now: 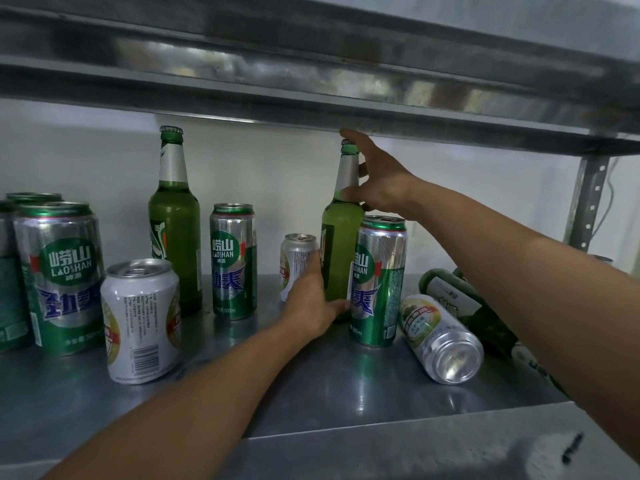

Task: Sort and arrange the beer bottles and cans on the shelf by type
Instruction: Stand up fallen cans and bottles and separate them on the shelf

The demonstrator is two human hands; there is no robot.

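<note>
Head view, metal shelf (346, 393), stock listed left to right.

- Tall green cans (59, 275): a cluster at far left, upright, packed close.
- Short white can (142, 320): upright, just in front of that cluster.
- First green bottle (175, 216): upright, capped, set toward the back.
- Lone tall green can (233, 261): upright, apart from its fellows.
- Small white can (298, 254): upright, partly hidden behind the left hand.
- Left hand (311, 301): wrapped about the foot of the held bottle (341, 244), thumb across the front.
- Held bottle: green glass, capped, upright at mid-shelf, cap close under the shelf above.
- Right hand (379, 183): clasps the neck, thumb across the shoulder, forefinger up at the cap.
- Handling, by judgement: rigid, smooth and breakable, and probably weighty if full. Neck and base together make the sound hold, and there is little headroom for lifting.
- Right-hand green can (379, 282): upright, just beside the held bottle.
- Toppled white can (440, 337): on its side, base outward, apt to roll.
- Fallen green bottles (457, 296): lying at far right.
- Contents: visible can tops show tabs down. Fill levels cannot be told.
</note>
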